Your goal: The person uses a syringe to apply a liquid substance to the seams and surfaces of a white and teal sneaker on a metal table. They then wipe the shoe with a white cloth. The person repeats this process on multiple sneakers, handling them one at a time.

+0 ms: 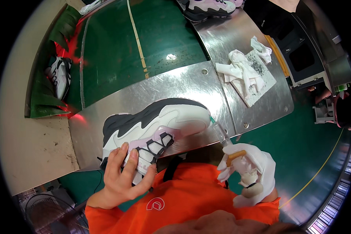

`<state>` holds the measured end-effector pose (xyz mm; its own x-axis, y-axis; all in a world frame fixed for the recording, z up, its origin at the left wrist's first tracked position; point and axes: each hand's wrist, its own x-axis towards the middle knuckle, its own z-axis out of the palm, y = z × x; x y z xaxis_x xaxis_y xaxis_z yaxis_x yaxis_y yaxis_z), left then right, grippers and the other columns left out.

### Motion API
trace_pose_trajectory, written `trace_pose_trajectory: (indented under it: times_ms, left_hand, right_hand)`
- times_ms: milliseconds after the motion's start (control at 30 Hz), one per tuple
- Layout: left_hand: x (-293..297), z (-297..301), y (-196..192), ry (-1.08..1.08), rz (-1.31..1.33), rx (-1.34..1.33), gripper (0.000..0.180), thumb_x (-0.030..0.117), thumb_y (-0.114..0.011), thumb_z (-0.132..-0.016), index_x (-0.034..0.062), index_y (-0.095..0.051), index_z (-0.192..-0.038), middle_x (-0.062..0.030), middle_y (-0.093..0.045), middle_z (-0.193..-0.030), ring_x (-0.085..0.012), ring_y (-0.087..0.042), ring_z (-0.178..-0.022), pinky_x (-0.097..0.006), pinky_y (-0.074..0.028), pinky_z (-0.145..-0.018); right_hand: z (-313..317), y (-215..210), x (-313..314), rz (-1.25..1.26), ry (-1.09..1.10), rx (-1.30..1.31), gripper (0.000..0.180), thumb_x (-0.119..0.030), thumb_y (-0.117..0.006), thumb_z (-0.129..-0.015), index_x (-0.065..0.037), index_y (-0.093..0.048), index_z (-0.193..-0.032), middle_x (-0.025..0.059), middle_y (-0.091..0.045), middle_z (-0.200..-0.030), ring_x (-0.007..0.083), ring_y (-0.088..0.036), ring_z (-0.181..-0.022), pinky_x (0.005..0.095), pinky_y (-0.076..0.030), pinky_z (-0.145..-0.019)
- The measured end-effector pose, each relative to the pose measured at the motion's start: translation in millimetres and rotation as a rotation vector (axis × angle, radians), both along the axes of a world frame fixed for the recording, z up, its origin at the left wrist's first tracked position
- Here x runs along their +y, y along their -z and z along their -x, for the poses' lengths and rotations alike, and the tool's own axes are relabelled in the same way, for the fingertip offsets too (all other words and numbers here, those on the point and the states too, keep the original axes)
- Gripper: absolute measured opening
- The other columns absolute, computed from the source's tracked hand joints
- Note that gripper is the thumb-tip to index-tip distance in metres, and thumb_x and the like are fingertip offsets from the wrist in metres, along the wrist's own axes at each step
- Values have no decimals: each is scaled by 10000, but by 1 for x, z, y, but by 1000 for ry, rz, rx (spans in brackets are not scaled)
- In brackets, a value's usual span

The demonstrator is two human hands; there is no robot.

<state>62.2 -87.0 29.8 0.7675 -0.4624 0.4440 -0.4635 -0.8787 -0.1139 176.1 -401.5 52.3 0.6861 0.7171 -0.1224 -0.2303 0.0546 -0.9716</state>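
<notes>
One white shoe lies crosswise, toe rightward, just beside the clear applicator gripped by the gloved right hand. Left hand clasps its ankle end.

We look through a wide fisheye on the wearer's head, facing steeply down, near the left hand at seven o'clock and the right hand at four. The steel desk lies below us; the green conveyor belt recedes toward eleven, and straight edges bow rimward.
</notes>
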Motion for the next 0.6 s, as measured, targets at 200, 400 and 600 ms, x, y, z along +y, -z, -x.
trace_pose_trajectory:
  times_ms: [200,400,600]
  left_hand:
    - [6,-35,-31,-40,108,162,404,119,-794,-614,150,-697,-1005,-231,-628,-1021,-413,-627,-950,-440,-556,-690]
    - [17,-87,-57,-142,277,411,387,99,-848,-612,89,-669,-955,-162,-620,-1009,-342,-654,-922,-389,-534,-726]
    - [39,-136,-59,-144,387,702,477,101,-885,-543,51,-639,-949,-124,-604,-959,-318,-628,-914,-385,-516,-797]
  right_hand:
    - [-3,31,4,5,16,-93,985,-202,-941,-519,21,-484,-1363,102,-673,-1068,149,-682,-886,266,-567,-776]
    - [-13,93,21,-217,74,-187,964,-175,-934,-559,27,-457,-1372,98,-656,-1106,147,-668,-892,270,-554,-810]
    - [-9,132,37,-220,85,-112,861,-170,-921,-587,-1,-493,-1315,80,-655,-1083,98,-525,-668,224,-470,-637]
